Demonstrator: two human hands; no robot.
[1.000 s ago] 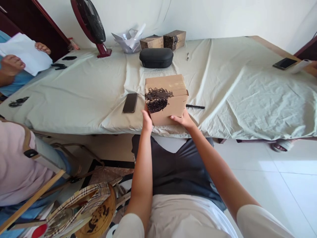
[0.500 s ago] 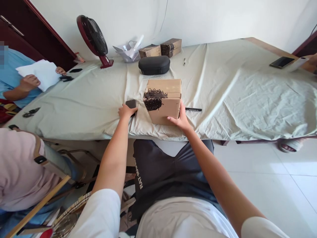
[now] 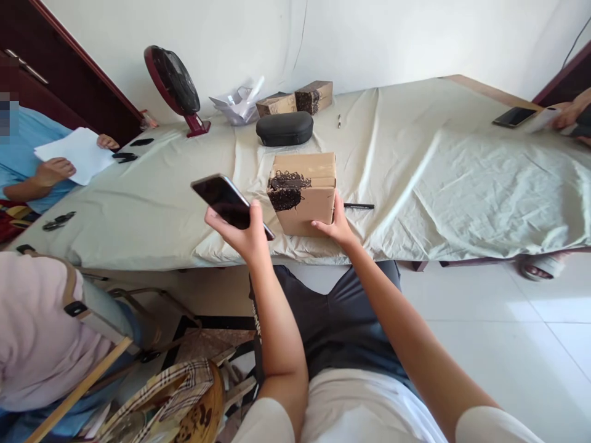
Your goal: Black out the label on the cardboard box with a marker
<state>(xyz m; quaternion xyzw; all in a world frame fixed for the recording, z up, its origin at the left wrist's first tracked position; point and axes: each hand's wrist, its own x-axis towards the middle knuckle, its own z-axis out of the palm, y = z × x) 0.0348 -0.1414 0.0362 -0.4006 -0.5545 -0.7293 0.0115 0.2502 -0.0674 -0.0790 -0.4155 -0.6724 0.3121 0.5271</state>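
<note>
Black trousers point(image 3: 330, 326) show below the worktop point(image 3: 401, 178), beside a pale tiled floor point(image 3: 498, 326) that shines where light falls. Across the worktop lies a grey-green cloth, rumpled into long ridges, its creases thickest along the near edge. Over it, the left hand point(image 3: 252, 237) holds up the phone point(image 3: 228, 200), fingers closed round a thin slab with a glossy dark face and rounded corners, tilted down to the right. The right hand point(image 3: 339, 231) grips the box point(image 3: 305, 209) at its lower right, thumb on the near face; the box sits near the front edge, plain tan cardboard with glossy tape on top and dense black scribble at its left. A black pen point(image 3: 360, 206) lies just right of it. Beyond are a smooth, rounded black case point(image 3: 285, 129) and two scribbled cardboard boxes point(image 3: 295, 99), then a dark red fan point(image 3: 175, 83) before the white wall point(image 3: 392, 43). At far left, a person in blue point(image 3: 37, 147) holds white papers point(image 3: 78, 154).
</note>
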